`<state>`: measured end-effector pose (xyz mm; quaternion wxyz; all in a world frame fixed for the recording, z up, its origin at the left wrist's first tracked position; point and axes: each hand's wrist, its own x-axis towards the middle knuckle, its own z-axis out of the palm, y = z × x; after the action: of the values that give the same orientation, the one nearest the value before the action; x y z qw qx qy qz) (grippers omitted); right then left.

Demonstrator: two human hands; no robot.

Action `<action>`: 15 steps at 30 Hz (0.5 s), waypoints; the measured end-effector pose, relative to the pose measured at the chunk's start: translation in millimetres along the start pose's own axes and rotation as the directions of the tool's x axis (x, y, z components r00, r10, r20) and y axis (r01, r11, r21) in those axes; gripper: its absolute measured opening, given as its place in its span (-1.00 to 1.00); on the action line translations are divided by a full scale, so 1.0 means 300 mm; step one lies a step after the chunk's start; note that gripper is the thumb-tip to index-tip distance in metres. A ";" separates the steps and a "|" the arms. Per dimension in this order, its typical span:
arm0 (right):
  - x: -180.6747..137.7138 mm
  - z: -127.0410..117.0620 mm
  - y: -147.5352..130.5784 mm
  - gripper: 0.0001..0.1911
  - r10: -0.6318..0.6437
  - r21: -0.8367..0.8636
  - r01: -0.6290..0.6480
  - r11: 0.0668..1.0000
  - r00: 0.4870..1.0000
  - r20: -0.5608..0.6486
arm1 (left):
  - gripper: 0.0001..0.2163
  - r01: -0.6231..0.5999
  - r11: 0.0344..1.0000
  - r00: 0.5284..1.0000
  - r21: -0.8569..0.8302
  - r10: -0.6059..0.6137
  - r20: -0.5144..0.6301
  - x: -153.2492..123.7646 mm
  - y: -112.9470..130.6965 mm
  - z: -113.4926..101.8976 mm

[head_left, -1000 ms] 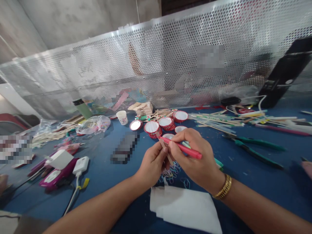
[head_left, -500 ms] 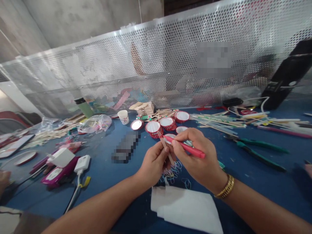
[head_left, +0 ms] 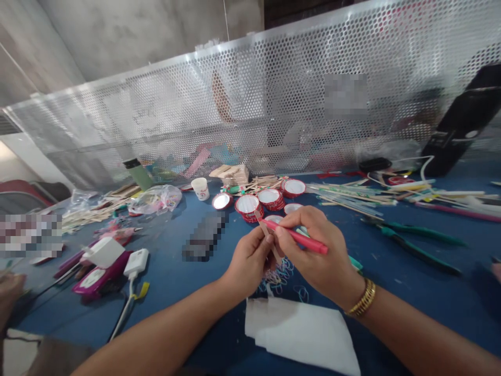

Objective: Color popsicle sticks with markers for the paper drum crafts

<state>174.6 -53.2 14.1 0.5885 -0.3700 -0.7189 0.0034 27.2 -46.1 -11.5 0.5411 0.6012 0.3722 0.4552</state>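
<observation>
My left hand [head_left: 250,260] is closed on a thin wooden craft stick [head_left: 261,225], held up above the blue table [head_left: 410,292]. My right hand [head_left: 319,250], with a gold bracelet at the wrist, grips a red marker [head_left: 303,241] like a pen. The marker's tip rests against the stick near my left thumb. Loose coloured rubber bands [head_left: 279,274] lie on the table just under both hands. A white folded cloth [head_left: 303,334] lies in front of me, below my wrists.
Several red-rimmed round lids [head_left: 270,198] sit beyond my hands. Green-handled pliers [head_left: 415,243] and a spread of sticks [head_left: 352,193] lie at right. A white charger [head_left: 135,262], a magenta tool [head_left: 97,274] and a plastic bag [head_left: 156,198] lie at left. A perforated metal screen [head_left: 254,104] closes the back.
The view has drifted slightly to the left. Both hands keep their hold, and the marker tip stays at the stick with only small movement.
</observation>
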 end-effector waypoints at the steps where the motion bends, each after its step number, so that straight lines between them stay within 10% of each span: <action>1: 0.000 0.001 0.002 -0.87 0.005 -0.001 -0.005 1.000 1.000 -0.003 | -0.64 0.001 1.000 1.000 0.002 -0.001 0.000 0.000 -0.001 0.000; 15: 0.003 -0.005 0.028 -0.97 0.031 0.050 -0.029 0.998 0.999 -0.043 | -0.66 -0.004 0.998 1.000 -0.056 0.004 -0.005 0.004 -0.003 0.000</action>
<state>180.3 -47.3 11.5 0.6130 -0.3662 -0.6998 0.0219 27.8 -44.7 -12.1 0.5558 0.5857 0.3592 0.4680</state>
